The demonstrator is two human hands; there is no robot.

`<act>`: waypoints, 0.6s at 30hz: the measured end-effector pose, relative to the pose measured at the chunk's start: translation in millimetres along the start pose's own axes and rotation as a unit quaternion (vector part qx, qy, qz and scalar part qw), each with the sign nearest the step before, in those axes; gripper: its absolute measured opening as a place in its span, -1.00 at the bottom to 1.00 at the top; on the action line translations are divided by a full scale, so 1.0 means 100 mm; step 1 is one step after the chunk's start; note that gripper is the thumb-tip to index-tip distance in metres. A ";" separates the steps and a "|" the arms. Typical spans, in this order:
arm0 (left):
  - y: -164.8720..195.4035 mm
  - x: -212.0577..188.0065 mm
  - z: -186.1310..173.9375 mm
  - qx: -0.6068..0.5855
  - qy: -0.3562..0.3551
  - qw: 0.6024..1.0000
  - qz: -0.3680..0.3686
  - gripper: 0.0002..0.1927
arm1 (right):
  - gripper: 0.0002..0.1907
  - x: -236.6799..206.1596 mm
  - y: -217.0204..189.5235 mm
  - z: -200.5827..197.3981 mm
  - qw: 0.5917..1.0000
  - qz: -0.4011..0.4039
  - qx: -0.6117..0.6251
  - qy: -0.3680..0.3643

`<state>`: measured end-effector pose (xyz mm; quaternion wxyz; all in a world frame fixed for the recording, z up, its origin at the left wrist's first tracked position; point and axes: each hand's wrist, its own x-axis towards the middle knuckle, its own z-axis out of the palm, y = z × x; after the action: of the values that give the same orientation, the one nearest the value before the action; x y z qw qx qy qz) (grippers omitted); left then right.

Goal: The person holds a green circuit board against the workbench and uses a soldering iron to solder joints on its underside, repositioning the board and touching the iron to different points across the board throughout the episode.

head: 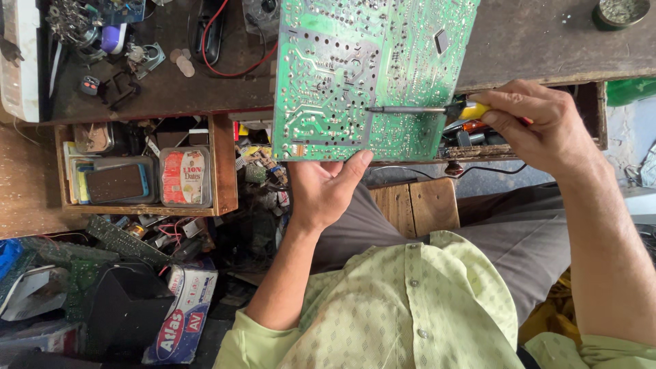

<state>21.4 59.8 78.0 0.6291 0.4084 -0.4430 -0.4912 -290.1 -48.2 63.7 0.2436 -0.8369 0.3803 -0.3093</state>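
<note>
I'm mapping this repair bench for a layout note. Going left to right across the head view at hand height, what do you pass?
Open wooden drawer → left hand → green circuit board → soldering iron → right hand.

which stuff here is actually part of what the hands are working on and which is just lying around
In use:
green circuit board, held at its lower edge by the left hand
soldering iron, in the right hand, tip on the board

Lying about:
open drawer with a plastic tub
coins and red wire on the bench
boxes on the floor
</note>
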 end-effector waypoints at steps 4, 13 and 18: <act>0.02 0.01 -0.01 0.000 -0.006 1.000 0.002 -0.47 | -0.70 -0.02 -0.07 -0.01 0.999 0.037 0.010 -0.015; -0.09 0.03 -0.09 0.025 -0.005 1.000 0.016 -0.49 | -0.69 -0.16 -0.75 -0.16 0.991 0.003 -0.130 0.038; -0.18 0.05 -0.12 0.022 -0.005 0.999 0.026 -0.48 | -0.73 -0.45 -1.00 -0.28 0.975 0.130 -0.151 0.093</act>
<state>29.2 52.9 58.3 0.6307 0.4079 -0.4669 -0.4667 -284.2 41.8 132.6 0.1159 -0.7749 0.5491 -0.2908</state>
